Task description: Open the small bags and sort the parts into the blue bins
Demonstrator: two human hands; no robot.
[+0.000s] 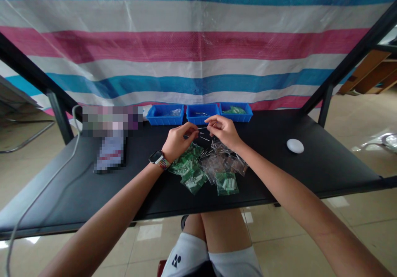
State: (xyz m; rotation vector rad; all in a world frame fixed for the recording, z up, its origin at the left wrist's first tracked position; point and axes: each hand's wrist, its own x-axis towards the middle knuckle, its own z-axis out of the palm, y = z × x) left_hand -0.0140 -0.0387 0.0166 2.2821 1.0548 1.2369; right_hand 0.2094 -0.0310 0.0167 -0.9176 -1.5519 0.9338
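Note:
My left hand point(178, 142), with a watch on the wrist, is closed in a pinch on thin metal blind rivets point(204, 138) that stick out to the right between the hands. My right hand point(223, 132) faces it, fingers pinched near the end of one rivet; its fingertips are partly hidden. Below the hands lies a pile of loose rivets point(214, 148), clear bags with brownish contents point(214, 165) and green-tinted bags of white cylindrical pieces point(194, 179). Just beyond my fingers stands the middle blue bin point(203, 121), with a few rivets inside.
A left blue bin point(166, 121) holds clear plastic, and a right blue bin point(240, 118) holds green bags. On the black table point(269, 173) lies a white rounded object point(295, 145) at right. A pixelated item point(110, 152) and a cable point(66, 161) are at left. Striped sheeting point(198, 41) hangs behind.

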